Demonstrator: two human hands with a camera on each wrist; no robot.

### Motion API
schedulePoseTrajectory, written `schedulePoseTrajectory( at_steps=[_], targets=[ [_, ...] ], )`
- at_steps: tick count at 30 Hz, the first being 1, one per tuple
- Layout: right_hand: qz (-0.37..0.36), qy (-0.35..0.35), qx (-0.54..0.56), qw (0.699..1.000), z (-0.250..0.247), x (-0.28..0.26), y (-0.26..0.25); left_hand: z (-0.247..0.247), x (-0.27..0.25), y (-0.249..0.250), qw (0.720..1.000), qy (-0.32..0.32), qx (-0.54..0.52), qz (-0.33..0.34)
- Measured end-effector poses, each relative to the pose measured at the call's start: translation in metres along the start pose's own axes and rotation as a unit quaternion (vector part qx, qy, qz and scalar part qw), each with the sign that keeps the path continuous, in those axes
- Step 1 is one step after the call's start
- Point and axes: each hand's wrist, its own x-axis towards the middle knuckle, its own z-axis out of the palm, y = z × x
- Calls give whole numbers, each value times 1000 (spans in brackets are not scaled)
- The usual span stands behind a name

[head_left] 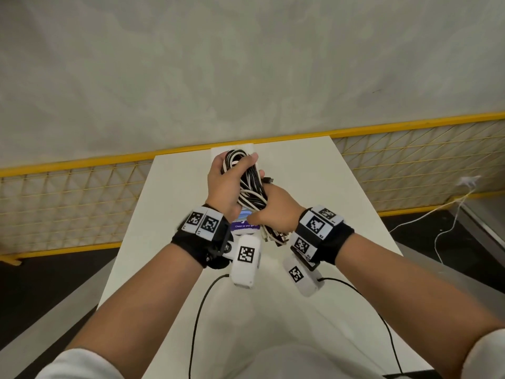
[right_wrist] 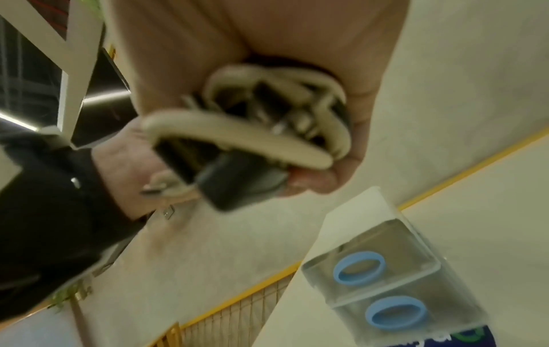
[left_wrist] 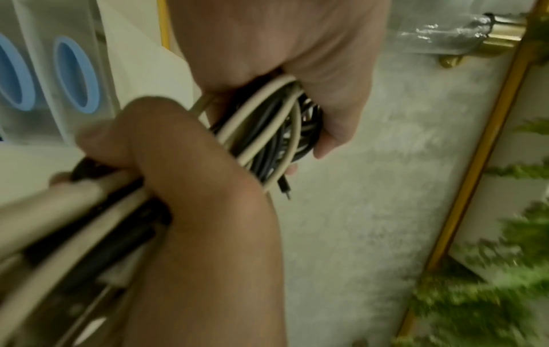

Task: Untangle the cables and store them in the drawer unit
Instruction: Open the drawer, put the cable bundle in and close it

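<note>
A tangled bundle of black and white cables (head_left: 251, 187) is held above the white table. My left hand (head_left: 229, 176) grips its upper end, fingers curled round the loops. At the lower end my right hand (head_left: 273, 212) clenches the strands, and several plug ends (head_left: 276, 237) hang below it. The left wrist view shows the cables (left_wrist: 267, 131) between my left hand (left_wrist: 312, 105) and right hand (left_wrist: 166, 150). In the right wrist view the bundle (right_wrist: 252, 131) fills my right hand's (right_wrist: 335, 164) fist. The clear drawer unit (head_left: 232, 152) with blue ring handles (right_wrist: 359, 267) stands under the hands, mostly hidden.
The narrow white table (head_left: 328, 201) runs away from me to a yellow mesh fence (head_left: 68, 203). A white cord (head_left: 451, 212) trails on the dark floor at the right. Black wrist-camera leads (head_left: 199, 310) hang over the near table end. Green plants (left_wrist: 475, 293) show beyond.
</note>
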Motion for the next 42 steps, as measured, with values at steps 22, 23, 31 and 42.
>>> schedulePoseTrajectory(
  at_steps=[22, 23, 31, 42],
  targets=[
    [11, 73, -34, 997, 8, 20, 14, -16, 23, -6, 998, 15, 58, -31],
    [9, 75, -30, 997, 4, 23, 14, -20, 23, -5, 999, -7, 21, -36],
    [27, 115, 2, 993, -23, 43, 21, -71, 50, -85, 964, 221, -68, -133],
    [7, 96, -18, 995, -44, 54, 12, -65, 100, -161, 926, 243, -143, -249]
  ],
)
